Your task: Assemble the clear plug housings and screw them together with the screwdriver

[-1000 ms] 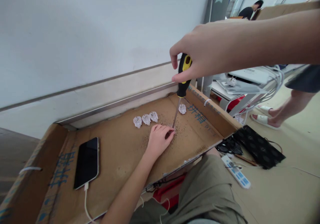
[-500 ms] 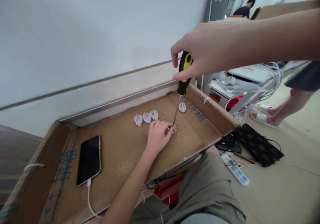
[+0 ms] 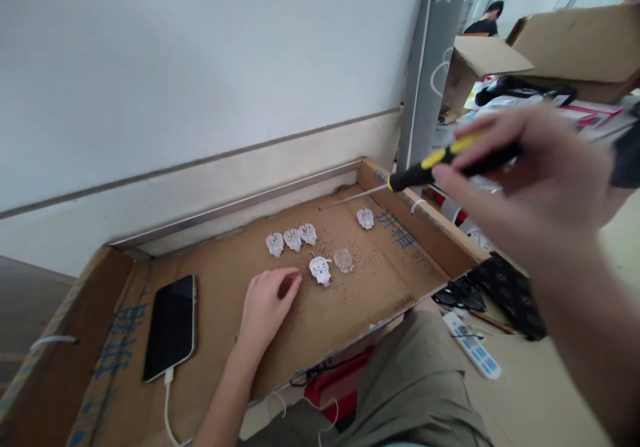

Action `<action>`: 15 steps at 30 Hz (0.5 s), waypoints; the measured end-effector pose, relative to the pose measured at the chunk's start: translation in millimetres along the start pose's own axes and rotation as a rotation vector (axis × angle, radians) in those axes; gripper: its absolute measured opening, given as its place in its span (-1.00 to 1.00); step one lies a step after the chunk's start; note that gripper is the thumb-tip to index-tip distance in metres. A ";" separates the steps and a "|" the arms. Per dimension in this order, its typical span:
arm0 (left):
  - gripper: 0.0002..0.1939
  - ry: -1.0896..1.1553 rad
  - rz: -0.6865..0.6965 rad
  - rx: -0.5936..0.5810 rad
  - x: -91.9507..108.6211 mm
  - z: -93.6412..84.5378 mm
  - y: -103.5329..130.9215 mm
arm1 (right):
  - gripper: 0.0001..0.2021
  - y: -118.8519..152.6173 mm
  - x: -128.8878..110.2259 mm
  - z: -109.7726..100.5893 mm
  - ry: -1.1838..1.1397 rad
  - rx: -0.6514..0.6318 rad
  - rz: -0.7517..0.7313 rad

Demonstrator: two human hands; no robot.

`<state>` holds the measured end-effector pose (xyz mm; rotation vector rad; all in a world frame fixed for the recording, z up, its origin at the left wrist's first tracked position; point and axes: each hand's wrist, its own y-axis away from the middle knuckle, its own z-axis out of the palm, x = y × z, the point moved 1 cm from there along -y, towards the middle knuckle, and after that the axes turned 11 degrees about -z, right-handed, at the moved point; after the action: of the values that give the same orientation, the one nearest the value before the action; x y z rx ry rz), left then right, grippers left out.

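My right hand [image 3: 530,167], blurred, grips a black and yellow screwdriver [image 3: 425,167] above the right side of the cardboard tray [image 3: 235,300]; its shaft points left. My left hand [image 3: 270,304] rests on the cardboard, thumb and fingertips close together; whether anything small is between them is hidden. Just right of it lie a white plug piece [image 3: 320,270] with metal pins by its top and a clear plastic cover [image 3: 344,260]. Three white plugs [image 3: 293,240] stand in a row behind, and another plug [image 3: 365,218] sits further right among small dark specks.
A phone [image 3: 171,327] with a white cable lies at the left of the tray. Raised cardboard walls border it. A power strip [image 3: 473,345] is on the floor at right; boxes [image 3: 575,47] and a seated person are behind.
My right hand has swung right and nearer with the screwdriver, now tilted flat. My left hand has moved left off the work spot, uncovering the white plug piece and the clear cover.
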<state>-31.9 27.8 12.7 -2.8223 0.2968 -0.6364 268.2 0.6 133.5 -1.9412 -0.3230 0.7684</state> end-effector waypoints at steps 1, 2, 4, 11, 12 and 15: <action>-0.83 -0.040 0.020 -0.010 -0.4 1.8 1.6 | -0.86 11.7 -0.2 0.8 0.006 0.009 0.012; -0.84 -0.072 0.042 -0.019 0.5 4.3 2.0 | -0.85 27.3 -0.6 2.4 0.011 0.005 0.028; -0.84 -0.106 0.074 -0.038 5.2 9.1 0.2 | -0.88 67.5 -0.7 7.1 0.061 0.011 0.140; -0.78 -0.078 -0.064 0.207 -2.5 -33.4 1.5 | -0.72 168.2 1.8 26.9 0.146 -0.253 0.197; -0.78 -0.084 -0.126 0.307 -16.4 -48.5 6.3 | -0.68 170.1 3.5 28.2 0.160 -0.268 0.201; -0.64 -0.154 -0.446 0.508 -79.7 -90.4 25.7 | -0.67 168.1 9.2 30.7 0.181 -0.275 0.216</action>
<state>-146.2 6.7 53.7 -2.4201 -0.4708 -0.4818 239.2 -53.7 -26.1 -2.3154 -0.1131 0.7077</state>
